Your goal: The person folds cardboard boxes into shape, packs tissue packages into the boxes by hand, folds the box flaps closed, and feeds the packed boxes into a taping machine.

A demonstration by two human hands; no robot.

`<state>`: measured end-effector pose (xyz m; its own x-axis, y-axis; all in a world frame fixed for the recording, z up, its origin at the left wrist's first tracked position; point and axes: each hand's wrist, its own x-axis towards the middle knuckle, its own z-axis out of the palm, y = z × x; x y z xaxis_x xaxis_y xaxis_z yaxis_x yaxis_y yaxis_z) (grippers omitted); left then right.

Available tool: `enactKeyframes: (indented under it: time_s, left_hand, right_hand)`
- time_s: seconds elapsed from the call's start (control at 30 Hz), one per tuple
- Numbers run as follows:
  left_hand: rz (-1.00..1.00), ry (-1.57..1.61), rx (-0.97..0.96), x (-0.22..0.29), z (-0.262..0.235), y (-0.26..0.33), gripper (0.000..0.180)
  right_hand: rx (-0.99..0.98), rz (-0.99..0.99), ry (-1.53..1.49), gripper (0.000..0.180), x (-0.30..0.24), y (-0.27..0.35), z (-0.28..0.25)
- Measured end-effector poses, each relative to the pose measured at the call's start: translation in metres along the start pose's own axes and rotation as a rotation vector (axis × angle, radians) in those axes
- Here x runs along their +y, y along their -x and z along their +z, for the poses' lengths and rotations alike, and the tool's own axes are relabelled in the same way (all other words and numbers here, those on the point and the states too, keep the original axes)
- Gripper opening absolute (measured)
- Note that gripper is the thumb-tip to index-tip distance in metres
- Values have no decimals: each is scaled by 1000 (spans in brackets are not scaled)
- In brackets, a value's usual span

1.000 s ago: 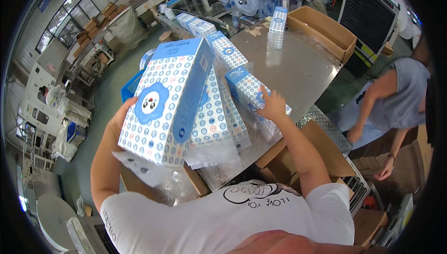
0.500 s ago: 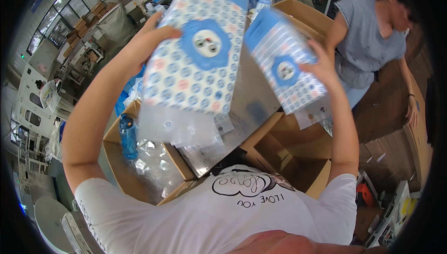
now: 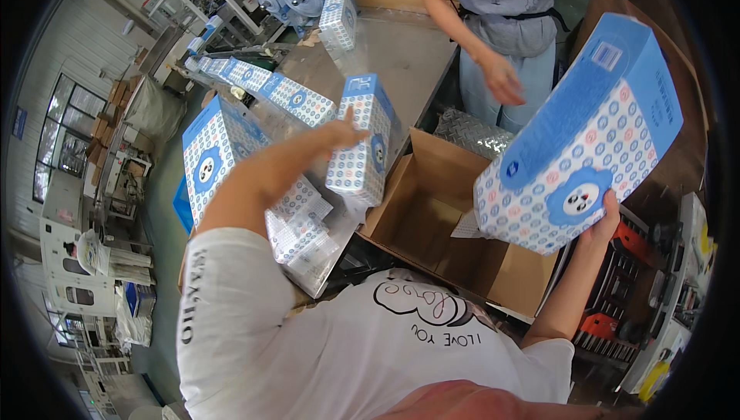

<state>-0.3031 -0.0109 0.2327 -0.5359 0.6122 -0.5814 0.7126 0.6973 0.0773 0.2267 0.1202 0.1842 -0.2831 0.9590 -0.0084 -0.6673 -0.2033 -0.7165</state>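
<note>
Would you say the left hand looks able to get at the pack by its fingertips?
Probably yes: the left hand seems to touch the pack, and nothing visible lies between them.

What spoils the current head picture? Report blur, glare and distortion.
Head view: darkness fills the corners around a rounded image; head view: the window leans, its panes pale with daylight; head view: the left hand looks slightly soft, the raised package fairly crisp.

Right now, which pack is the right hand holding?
The pack at right, barcode showing, its lower end in the right hand; packs near the left hand are left of the carton.
</note>
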Motion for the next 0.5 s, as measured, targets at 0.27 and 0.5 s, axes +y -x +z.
enactKeyframes:
  time_s: [0.27,0.5]
  left_hand:
    - [1737,-1069,439,-25,-5,-54,86]
    - [1432,-796,201,4,-39,-48,61]
  right_hand:
    - [197,-22,-114,52,37,54,18]
    - [207,-86,-1,50,26,64,11]
